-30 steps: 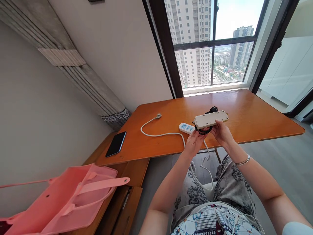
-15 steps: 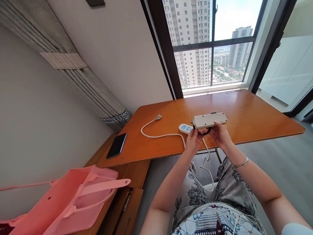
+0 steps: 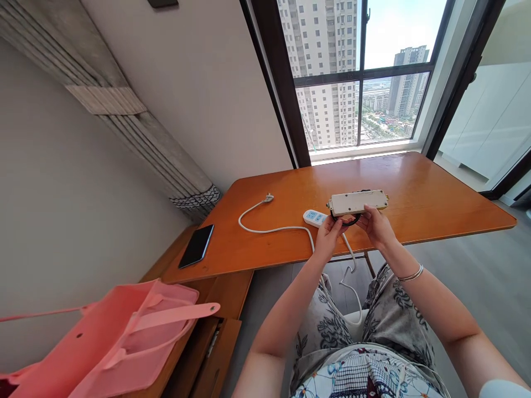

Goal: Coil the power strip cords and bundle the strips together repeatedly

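Shows no readable lettering, number or brand. On the white power strip, just left of the grip, bears pale-blue panels too small to read; on the cream box, inside the grip, carries nothing legible.

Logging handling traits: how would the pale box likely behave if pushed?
The pale box is probably stiff, judging by its straight edges, and likely wouldn't roll, given its broad flat face. The black cord beneath looks curved, so it would probably flex and drag.
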Demonstrator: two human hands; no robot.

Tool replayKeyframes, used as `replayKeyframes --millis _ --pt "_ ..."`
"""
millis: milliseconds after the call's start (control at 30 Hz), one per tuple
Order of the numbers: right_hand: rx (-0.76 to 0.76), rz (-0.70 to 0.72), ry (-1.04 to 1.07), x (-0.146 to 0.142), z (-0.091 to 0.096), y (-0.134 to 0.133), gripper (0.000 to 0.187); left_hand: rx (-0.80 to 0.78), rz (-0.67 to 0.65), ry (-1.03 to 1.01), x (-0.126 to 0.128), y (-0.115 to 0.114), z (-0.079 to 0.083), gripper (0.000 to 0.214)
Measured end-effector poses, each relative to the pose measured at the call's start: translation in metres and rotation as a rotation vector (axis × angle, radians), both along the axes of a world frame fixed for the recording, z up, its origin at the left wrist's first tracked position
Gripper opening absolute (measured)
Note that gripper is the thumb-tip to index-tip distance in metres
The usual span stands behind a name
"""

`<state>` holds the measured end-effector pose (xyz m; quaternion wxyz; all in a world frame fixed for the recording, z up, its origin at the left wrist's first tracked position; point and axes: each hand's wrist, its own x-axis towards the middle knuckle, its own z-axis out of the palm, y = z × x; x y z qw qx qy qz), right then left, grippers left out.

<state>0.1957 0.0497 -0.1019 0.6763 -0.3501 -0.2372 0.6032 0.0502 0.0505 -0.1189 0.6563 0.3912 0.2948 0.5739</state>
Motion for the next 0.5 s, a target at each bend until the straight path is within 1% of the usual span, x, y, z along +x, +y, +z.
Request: replayKeyframes --millis 100,167,200,267,367,500 --pt "-0.027 0.003 -0.011 0.005 -0.005 0.009 0.024 -0.002 -0.017 0.073 -0.002 0.005 -0.001 0.021" --pt "-0.027 -0.040 -0.008 0.012 -0.009 0.019 0.024 0.005 0.002 0.115 -0.006 0.010 -0.002 0.030" --pt "-0.025 -0.075 -0.014 0.017 -0.012 0.026 0.024 0.024 0.032 0.141 -0.010 0.013 -0.003 0.035" --pt "-0.017 -0.163 -0.046 0.030 -0.018 0.044 0.025 0.102 0.119 0.234 -0.020 0.022 -0.008 0.037" --pt "0.005 -0.310 -0.137 0.058 -0.029 0.077 0.031 0.250 0.262 0.492 -0.038 0.038 -0.021 0.023" --pt "0.029 -0.508 -0.261 0.096 -0.043 0.126 0.037 0.429 0.452 0.786 -0.056 0.052 -0.041 0.017"
